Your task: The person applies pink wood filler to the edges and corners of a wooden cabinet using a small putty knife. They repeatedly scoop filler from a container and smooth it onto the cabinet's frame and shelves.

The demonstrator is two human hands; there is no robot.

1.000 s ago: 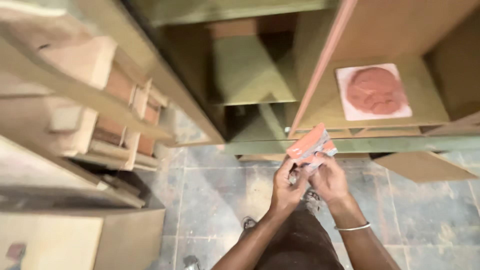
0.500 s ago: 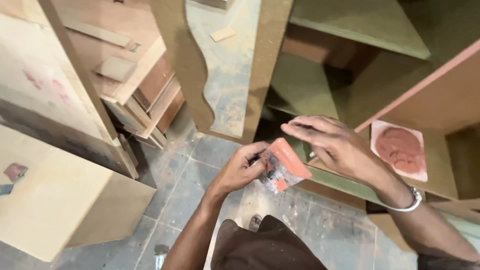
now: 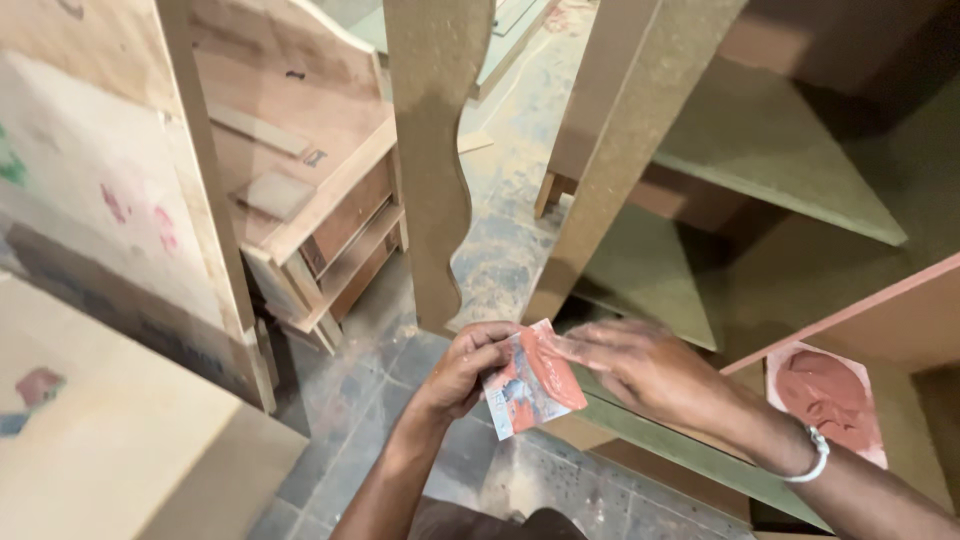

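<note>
My left hand (image 3: 465,368) grips a small reddish-orange card-like piece (image 3: 530,382) by its left edge, holding it tilted above the floor. My right hand (image 3: 640,368) reaches in from the right with fingers spread, its fingertips touching the piece's upper right edge. A pale bracelet circles my right wrist (image 3: 815,455). Both hands are dusted with reddish paste. A white sheet smeared with a blob of red paste (image 3: 828,400) lies on a shelf board to the right of my right hand.
Unfinished fibreboard furniture surrounds me: a shelving unit (image 3: 770,150) at right, a curved upright panel (image 3: 435,150) just behind the hands, stacked boards (image 3: 320,230) at left, a large panel (image 3: 90,430) at lower left. The tiled floor (image 3: 350,420) is dusty.
The view has swung leftward and downward. My hands stayed together on the reddish piece; my right hand's fingers have flattened out along its upper edge.
</note>
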